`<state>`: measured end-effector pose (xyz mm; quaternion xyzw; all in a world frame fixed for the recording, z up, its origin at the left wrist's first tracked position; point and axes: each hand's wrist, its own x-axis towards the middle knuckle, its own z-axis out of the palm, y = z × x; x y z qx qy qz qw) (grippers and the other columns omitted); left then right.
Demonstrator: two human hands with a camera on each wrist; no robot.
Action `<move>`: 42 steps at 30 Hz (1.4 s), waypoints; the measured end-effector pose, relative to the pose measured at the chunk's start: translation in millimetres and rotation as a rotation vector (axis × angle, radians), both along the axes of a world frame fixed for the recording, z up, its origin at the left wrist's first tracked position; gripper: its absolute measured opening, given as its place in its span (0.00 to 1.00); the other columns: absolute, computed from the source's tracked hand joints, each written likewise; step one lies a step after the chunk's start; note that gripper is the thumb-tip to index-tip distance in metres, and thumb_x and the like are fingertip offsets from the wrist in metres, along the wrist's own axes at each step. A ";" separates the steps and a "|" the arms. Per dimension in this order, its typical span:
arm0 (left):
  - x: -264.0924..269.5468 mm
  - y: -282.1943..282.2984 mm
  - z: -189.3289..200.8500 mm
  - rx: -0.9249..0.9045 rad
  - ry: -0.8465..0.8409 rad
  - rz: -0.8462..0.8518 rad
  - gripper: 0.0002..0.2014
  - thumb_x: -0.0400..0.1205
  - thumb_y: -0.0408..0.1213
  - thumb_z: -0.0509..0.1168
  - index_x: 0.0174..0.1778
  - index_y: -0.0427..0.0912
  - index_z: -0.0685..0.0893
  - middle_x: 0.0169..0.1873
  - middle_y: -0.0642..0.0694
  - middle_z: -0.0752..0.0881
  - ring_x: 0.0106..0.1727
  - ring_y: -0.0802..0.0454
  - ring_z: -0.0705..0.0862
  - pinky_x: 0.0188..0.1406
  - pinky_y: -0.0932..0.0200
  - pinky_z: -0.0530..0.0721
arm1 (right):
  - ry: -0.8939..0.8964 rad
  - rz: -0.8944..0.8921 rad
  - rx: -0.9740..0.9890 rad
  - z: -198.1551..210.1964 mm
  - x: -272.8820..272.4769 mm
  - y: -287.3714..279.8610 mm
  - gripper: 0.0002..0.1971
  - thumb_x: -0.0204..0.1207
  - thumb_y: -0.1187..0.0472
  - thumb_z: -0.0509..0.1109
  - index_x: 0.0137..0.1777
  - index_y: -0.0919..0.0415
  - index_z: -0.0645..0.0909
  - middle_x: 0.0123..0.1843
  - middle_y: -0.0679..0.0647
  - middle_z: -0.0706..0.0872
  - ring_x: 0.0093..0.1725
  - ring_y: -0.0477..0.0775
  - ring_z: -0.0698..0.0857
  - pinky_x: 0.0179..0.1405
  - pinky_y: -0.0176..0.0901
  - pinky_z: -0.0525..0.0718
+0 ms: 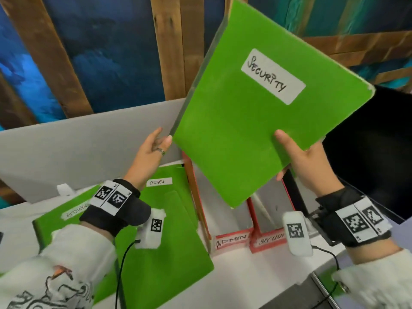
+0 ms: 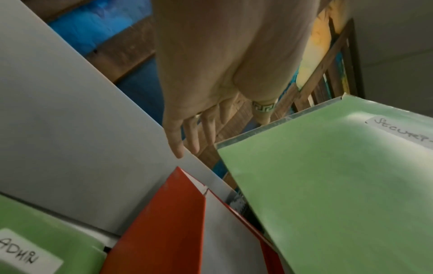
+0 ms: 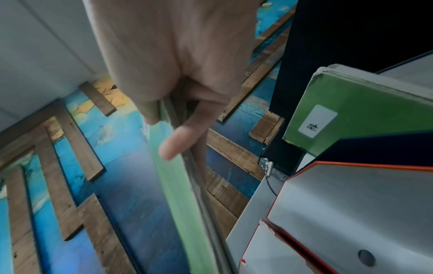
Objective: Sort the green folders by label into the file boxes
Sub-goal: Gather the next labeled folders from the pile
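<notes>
A green folder labelled SECURITY (image 1: 256, 130) hangs tilted in the air above the red file boxes. My right hand (image 1: 289, 150) grips its lower right edge, thumb on the front and fingers behind; the right wrist view shows that right hand (image 3: 164, 133) pinching the folder's edge (image 3: 178, 185). My left hand (image 1: 162, 139) is raised beside the folder's left edge with straight fingers, its thumb tip at the edge. Below stand the ADMIN box (image 1: 231, 238) and the SECURITY box (image 1: 269, 239). Two green ADMIN folders (image 1: 169, 230) lie on the table at the left.
A grey divider panel (image 1: 78, 148) stands behind the table, and a black monitor (image 1: 367, 141) is at the right. Another green folder marked HR (image 3: 351, 111) stands upright beyond the boxes. Cables run from both wrists over the white table (image 1: 256, 275).
</notes>
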<state>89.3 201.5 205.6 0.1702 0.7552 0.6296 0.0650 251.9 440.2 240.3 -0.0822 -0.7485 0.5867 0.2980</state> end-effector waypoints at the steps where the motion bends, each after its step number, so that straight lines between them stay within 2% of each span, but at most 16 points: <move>1: 0.4 7.4 -3.3 -0.024 -0.017 -0.004 0.26 0.85 0.44 0.58 0.80 0.48 0.62 0.62 0.53 0.74 0.66 0.56 0.73 0.71 0.52 0.71 | 0.022 -0.017 -0.013 -0.6 1.1 6.1 0.08 0.78 0.57 0.67 0.53 0.43 0.75 0.48 0.41 0.90 0.20 0.56 0.85 0.12 0.42 0.80; 6: 6.2 43.9 -13.3 -0.140 -0.005 -0.053 0.21 0.84 0.40 0.61 0.73 0.42 0.71 0.56 0.47 0.77 0.57 0.53 0.76 0.55 0.62 0.73 | 0.139 -0.116 -0.142 -9.4 -0.7 31.3 0.27 0.69 0.46 0.68 0.65 0.57 0.72 0.66 0.58 0.83 0.24 0.60 0.87 0.13 0.40 0.80; 8: 10.0 59.0 -19.1 -0.198 0.006 -0.106 0.17 0.83 0.37 0.62 0.69 0.40 0.75 0.55 0.45 0.78 0.55 0.53 0.77 0.51 0.65 0.75 | 0.214 -0.161 -0.151 -11.3 -2.2 38.4 0.25 0.68 0.45 0.69 0.62 0.54 0.72 0.65 0.60 0.83 0.24 0.55 0.87 0.13 0.39 0.81; 11: 15.8 84.0 -34.5 -0.337 0.008 -0.208 0.18 0.83 0.38 0.63 0.69 0.42 0.76 0.65 0.44 0.77 0.65 0.46 0.78 0.62 0.58 0.75 | 0.241 -0.247 -0.140 -12.0 -5.0 43.2 0.18 0.69 0.43 0.69 0.56 0.41 0.68 0.62 0.51 0.82 0.27 0.47 0.88 0.16 0.42 0.84; 14: 20.9 109.5 -47.9 -0.437 0.028 -0.306 0.26 0.84 0.39 0.62 0.78 0.45 0.66 0.76 0.42 0.69 0.74 0.44 0.71 0.72 0.56 0.68 | 0.231 -0.316 -0.062 -18.7 -15.6 48.4 0.09 0.80 0.55 0.66 0.53 0.40 0.70 0.54 0.43 0.82 0.28 0.38 0.88 0.18 0.39 0.85; 17: 21.5 131.4 -60.7 -0.489 0.030 -0.421 0.29 0.85 0.39 0.59 0.82 0.46 0.57 0.81 0.42 0.60 0.82 0.47 0.60 0.77 0.59 0.58 | 0.169 -0.360 0.046 -35.2 -30.9 54.3 0.02 0.81 0.56 0.66 0.49 0.47 0.78 0.46 0.49 0.86 0.31 0.47 0.89 0.23 0.51 0.88; 19: 20.5 141.9 -68.1 -0.532 0.041 -0.464 0.30 0.85 0.39 0.58 0.83 0.48 0.55 0.81 0.39 0.60 0.83 0.46 0.58 0.79 0.56 0.57 | 0.069 -0.384 0.155 -51.9 -44.0 57.7 0.11 0.81 0.54 0.66 0.35 0.49 0.75 0.33 0.49 0.84 0.28 0.59 0.89 0.27 0.53 0.87; 21: 17.7 148.4 -74.9 -0.561 0.039 -0.481 0.30 0.86 0.39 0.57 0.83 0.49 0.53 0.81 0.38 0.61 0.82 0.44 0.59 0.80 0.53 0.58 | -0.089 -0.373 0.201 -66.7 -55.3 56.5 0.22 0.81 0.50 0.64 0.25 0.56 0.67 0.18 0.53 0.76 0.22 0.59 0.86 0.15 0.32 0.75; 23: 16.8 150.9 -76.3 -0.545 0.055 -0.477 0.27 0.86 0.38 0.56 0.82 0.48 0.56 0.81 0.41 0.60 0.82 0.46 0.59 0.79 0.56 0.57 | -0.236 -0.329 0.201 -81.9 -65.5 54.2 0.26 0.81 0.48 0.62 0.23 0.56 0.62 0.08 0.56 0.65 0.21 0.57 0.86 0.07 0.28 0.59; 25: 15.6 150.5 -77.0 -0.531 0.090 -0.459 0.25 0.87 0.37 0.55 0.81 0.48 0.60 0.81 0.43 0.61 0.82 0.47 0.61 0.76 0.61 0.59 | -0.360 -0.288 0.189 -98.9 -76.5 53.4 0.27 0.81 0.47 0.61 0.23 0.58 0.63 0.06 0.61 0.65 0.23 0.58 0.88 0.06 0.30 0.57; 28: 16.2 147.1 -79.3 -0.540 0.130 -0.430 0.22 0.86 0.36 0.56 0.78 0.50 0.64 0.76 0.42 0.71 0.74 0.43 0.72 0.65 0.62 0.68 | -0.470 -0.291 0.222 -121.8 -89.6 55.1 0.25 0.82 0.47 0.61 0.29 0.65 0.71 0.16 0.57 0.75 0.27 0.61 0.89 0.05 0.30 0.63; 30: 17.3 145.5 -79.5 -0.559 0.130 -0.399 0.21 0.85 0.36 0.57 0.75 0.52 0.66 0.56 0.35 0.83 0.55 0.38 0.83 0.52 0.59 0.73 | -0.463 -0.276 0.267 -133.1 -95.9 55.7 0.21 0.83 0.51 0.60 0.45 0.72 0.81 0.32 0.66 0.86 0.32 0.65 0.89 0.14 0.38 0.78; 32: 18.5 144.8 -78.5 -0.575 0.120 -0.376 0.20 0.85 0.37 0.57 0.74 0.53 0.67 0.29 0.40 0.76 0.32 0.45 0.78 0.42 0.57 0.71 | -0.465 -0.267 0.309 -141.1 -99.0 56.8 0.19 0.83 0.55 0.60 0.57 0.73 0.81 0.46 0.69 0.89 0.39 0.67 0.89 0.25 0.40 0.79; 33: 19.1 144.6 -78.1 -0.583 0.117 -0.372 0.20 0.85 0.38 0.57 0.73 0.53 0.68 0.25 0.44 0.71 0.29 0.48 0.74 0.41 0.57 0.71 | -0.476 -0.258 0.318 -144.4 -99.7 57.7 0.18 0.84 0.57 0.60 0.59 0.73 0.81 0.49 0.69 0.89 0.41 0.67 0.89 0.23 0.36 0.76; 38: 21.4 144.9 -77.3 -0.575 0.083 -0.376 0.20 0.84 0.39 0.59 0.73 0.54 0.68 0.33 0.41 0.77 0.39 0.42 0.78 0.49 0.56 0.75 | -0.564 -0.197 0.233 -150.5 -103.0 59.2 0.17 0.84 0.60 0.58 0.61 0.74 0.79 0.41 0.66 0.85 0.25 0.53 0.81 0.09 0.22 0.65; 42: 24.0 142.6 -71.9 -0.575 0.069 -0.381 0.21 0.85 0.38 0.58 0.74 0.53 0.67 0.51 0.27 0.83 0.55 0.31 0.82 0.54 0.55 0.76 | -0.575 -0.146 0.149 -151.2 -104.5 64.3 0.17 0.85 0.59 0.57 0.65 0.69 0.77 0.47 0.65 0.85 0.27 0.43 0.79 0.11 0.23 0.70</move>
